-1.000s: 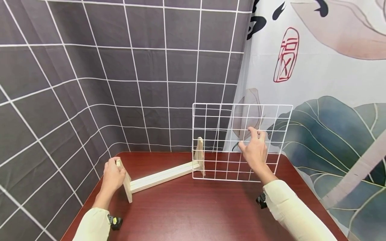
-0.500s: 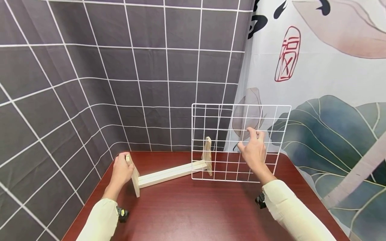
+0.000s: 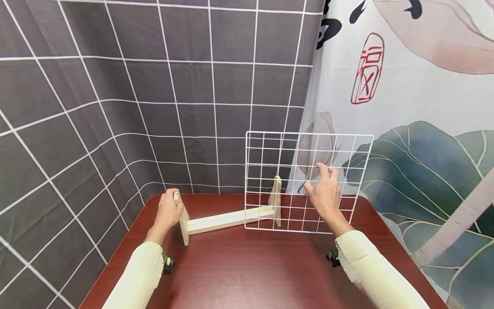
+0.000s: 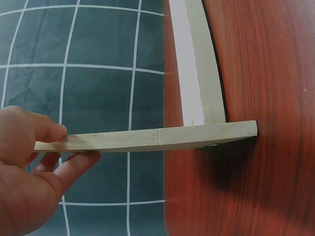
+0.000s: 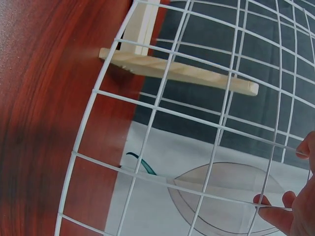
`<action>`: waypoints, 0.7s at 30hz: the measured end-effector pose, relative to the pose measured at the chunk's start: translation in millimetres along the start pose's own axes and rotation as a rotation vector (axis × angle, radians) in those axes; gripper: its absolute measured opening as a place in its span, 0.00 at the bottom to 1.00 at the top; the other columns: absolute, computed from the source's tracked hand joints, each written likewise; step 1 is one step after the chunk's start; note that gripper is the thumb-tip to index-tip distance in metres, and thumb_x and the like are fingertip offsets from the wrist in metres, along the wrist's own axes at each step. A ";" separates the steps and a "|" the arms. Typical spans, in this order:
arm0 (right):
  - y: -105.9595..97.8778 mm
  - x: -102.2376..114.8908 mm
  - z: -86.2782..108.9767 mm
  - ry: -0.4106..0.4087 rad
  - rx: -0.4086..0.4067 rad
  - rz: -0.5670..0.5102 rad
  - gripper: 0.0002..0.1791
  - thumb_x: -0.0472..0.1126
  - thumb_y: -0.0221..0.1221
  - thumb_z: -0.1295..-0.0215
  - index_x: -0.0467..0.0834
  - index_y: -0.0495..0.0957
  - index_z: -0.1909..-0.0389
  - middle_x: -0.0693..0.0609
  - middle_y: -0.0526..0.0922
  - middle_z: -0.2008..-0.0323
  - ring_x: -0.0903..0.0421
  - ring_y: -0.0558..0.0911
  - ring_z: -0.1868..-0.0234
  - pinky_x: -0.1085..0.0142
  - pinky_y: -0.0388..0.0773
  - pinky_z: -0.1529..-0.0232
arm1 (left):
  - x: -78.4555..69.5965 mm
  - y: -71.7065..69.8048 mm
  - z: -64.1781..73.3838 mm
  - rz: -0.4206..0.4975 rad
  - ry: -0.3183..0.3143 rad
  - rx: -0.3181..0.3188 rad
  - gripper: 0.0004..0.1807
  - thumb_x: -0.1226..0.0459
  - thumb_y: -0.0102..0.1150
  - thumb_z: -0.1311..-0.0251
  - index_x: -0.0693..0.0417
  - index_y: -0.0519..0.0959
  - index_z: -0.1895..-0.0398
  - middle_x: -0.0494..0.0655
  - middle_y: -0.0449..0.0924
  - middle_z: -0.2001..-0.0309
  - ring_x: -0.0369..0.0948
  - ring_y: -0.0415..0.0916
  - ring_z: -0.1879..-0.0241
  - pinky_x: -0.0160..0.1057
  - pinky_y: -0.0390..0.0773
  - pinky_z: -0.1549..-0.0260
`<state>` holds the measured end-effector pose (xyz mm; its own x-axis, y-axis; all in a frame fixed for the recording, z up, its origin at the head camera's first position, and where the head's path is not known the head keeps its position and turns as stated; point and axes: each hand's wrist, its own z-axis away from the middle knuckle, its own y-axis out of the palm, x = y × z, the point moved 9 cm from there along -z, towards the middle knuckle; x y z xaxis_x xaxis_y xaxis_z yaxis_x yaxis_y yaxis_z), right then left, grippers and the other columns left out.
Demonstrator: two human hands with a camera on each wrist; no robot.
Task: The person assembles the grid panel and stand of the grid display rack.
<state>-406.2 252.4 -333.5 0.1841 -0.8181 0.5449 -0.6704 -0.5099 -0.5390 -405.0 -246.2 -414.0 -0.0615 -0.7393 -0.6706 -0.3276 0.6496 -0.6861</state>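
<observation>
A pale wooden stand [image 3: 231,219], a long crossbar between two upright end boards, is set on the table. My left hand [image 3: 167,212] pinches the top of its left end board [image 4: 147,138], thumb on one face and fingers on the other. With my right hand [image 3: 327,194] I hold a white wire grid panel [image 3: 295,180] upright, fingers hooked at its wires. The panel overlaps the stand's right end board [image 3: 275,199] in the head view. Seen from the right wrist, that board [image 5: 182,71] shows behind the wires, and part of my right hand [image 5: 300,196] is cut off.
The dark red table [image 3: 247,266] has rounded far corners. A grey curtain [image 3: 193,86] with white grid lines hangs behind and at the left. A white curtain [image 3: 339,90] with leaf prints hangs at the right. Black wrist devices [image 3: 333,257] sit below the sleeves.
My left hand has shifted the stand to the right and slightly away, so more of it lies behind the panel. The right hand and panel have stayed nearly still.
</observation>
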 end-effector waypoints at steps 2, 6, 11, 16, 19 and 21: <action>-0.2 -0.6 0.2 0.004 0.001 0.001 0.34 0.39 0.67 0.49 0.48 0.71 0.37 0.37 0.69 0.42 0.30 0.79 0.67 0.42 0.76 0.65 | -3.1 3.2 -2.5 0.001 0.010 -0.004 0.31 0.74 0.54 0.42 0.69 0.63 0.33 0.75 0.67 0.42 0.68 0.69 0.40 0.63 0.69 0.36; -0.9 -2.0 0.6 0.012 0.008 0.010 0.34 0.40 0.67 0.49 0.48 0.71 0.37 0.37 0.69 0.41 0.30 0.80 0.67 0.42 0.77 0.65 | -8.1 10.0 -8.1 0.004 0.021 -0.005 0.31 0.74 0.55 0.42 0.68 0.63 0.33 0.75 0.68 0.42 0.68 0.69 0.40 0.63 0.69 0.36; -0.6 -3.7 2.0 0.015 0.006 0.013 0.35 0.40 0.67 0.49 0.48 0.71 0.37 0.37 0.69 0.41 0.30 0.80 0.68 0.42 0.77 0.66 | -14.7 19.1 -13.0 0.031 0.025 -0.007 0.31 0.75 0.55 0.43 0.67 0.64 0.34 0.74 0.69 0.42 0.67 0.69 0.39 0.62 0.70 0.36; 0.5 -2.8 2.6 0.004 0.008 0.009 0.34 0.40 0.67 0.49 0.48 0.71 0.37 0.36 0.69 0.41 0.30 0.79 0.67 0.42 0.78 0.66 | -23.1 28.0 -17.7 0.043 0.041 -0.028 0.30 0.76 0.55 0.44 0.67 0.66 0.35 0.74 0.71 0.43 0.67 0.70 0.40 0.62 0.71 0.37; -0.3 -3.3 3.1 0.010 0.006 0.012 0.34 0.40 0.67 0.49 0.48 0.71 0.37 0.36 0.69 0.41 0.31 0.79 0.68 0.42 0.77 0.66 | -29.3 35.9 -20.7 0.052 0.057 -0.031 0.30 0.76 0.55 0.44 0.66 0.66 0.35 0.73 0.72 0.44 0.66 0.71 0.40 0.62 0.72 0.37; -1.0 -3.6 3.7 0.012 0.005 0.012 0.34 0.40 0.67 0.49 0.48 0.71 0.37 0.36 0.69 0.41 0.31 0.79 0.68 0.42 0.77 0.66 | -33.8 41.0 -22.8 0.063 0.066 -0.033 0.30 0.76 0.55 0.45 0.66 0.67 0.35 0.73 0.73 0.44 0.66 0.71 0.41 0.61 0.72 0.38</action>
<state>-403.5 254.9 -337.3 0.1673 -0.8206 0.5464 -0.6689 -0.5016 -0.5486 -437.8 -198.6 -413.1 -0.1446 -0.7079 -0.6914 -0.3517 0.6899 -0.6328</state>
